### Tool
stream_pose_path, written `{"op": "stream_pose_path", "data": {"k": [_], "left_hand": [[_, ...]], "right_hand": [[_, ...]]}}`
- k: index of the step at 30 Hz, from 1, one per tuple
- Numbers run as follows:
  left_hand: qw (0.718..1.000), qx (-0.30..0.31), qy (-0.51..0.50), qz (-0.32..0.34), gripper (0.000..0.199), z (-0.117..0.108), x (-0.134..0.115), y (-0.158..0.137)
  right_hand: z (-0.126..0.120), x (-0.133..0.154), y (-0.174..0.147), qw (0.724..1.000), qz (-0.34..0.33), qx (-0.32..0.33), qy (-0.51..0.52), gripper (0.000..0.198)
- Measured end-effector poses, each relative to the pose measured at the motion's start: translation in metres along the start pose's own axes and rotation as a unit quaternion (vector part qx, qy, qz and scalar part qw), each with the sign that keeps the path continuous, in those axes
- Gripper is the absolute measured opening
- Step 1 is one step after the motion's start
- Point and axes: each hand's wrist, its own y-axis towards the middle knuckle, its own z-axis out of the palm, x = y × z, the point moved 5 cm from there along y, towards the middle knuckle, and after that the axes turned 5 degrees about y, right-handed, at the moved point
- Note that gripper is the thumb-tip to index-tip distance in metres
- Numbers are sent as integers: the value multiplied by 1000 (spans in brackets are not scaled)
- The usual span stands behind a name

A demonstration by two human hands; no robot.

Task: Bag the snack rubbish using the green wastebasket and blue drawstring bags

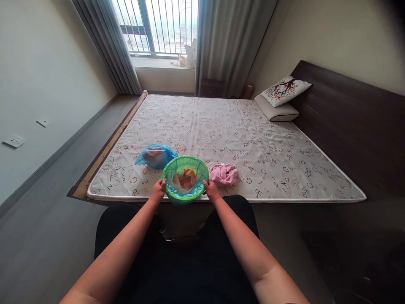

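Observation:
Between my two hands is a round green trash bin lined with a bluish plastic bag, its open top tipped toward me. Crumpled wrappers and reddish-orange litter lie inside it. My left hand grips the left side of the rim. On the opposite side, my right hand is closed on the rim as well. A tied-looking blue plastic bag with something reddish inside rests on the mattress, just beyond the bin to the left. To the right of the bin lies a bunched pink towel.
The letter-patterned mattress spreads out in front of my knees. Two pillows sit against the dark headboard at the right. A wooden bed-frame rail runs along the left. Grey curtains flank the barred window.

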Motion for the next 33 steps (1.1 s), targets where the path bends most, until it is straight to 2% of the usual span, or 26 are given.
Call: {"op": "stream_pose_path", "data": {"k": [9, 14, 20, 26, 29, 31, 33], "left_hand": [[995, -57, 69, 43, 39, -10, 1, 3], [993, -46, 79, 72, 46, -4, 5, -1], [995, -29, 55, 75, 60, 0, 9, -28], [997, 13, -16, 77, 61, 2, 2, -44], [997, 25, -54, 53, 71, 2, 0, -39], [995, 29, -94, -3, 77, 1, 5, -35], [982, 41, -163, -83, 81, 3, 15, -33]], "right_hand": [[-3, -2, -4, 999, -22, -12, -37, 52], [-7, 2, -9, 997, -36, -13, -60, 56], [-13, 1, -27, 996, -40, -26, -74, 56], [-25, -3, -43, 997, -23, -39, -65, 55], [-29, -2, -44, 998, -10, -40, -54, 54], [-29, 1, -42, 998, -5, -36, -45, 56], [-26, 1, -40, 999, 27, -28, -9, 58]]}}
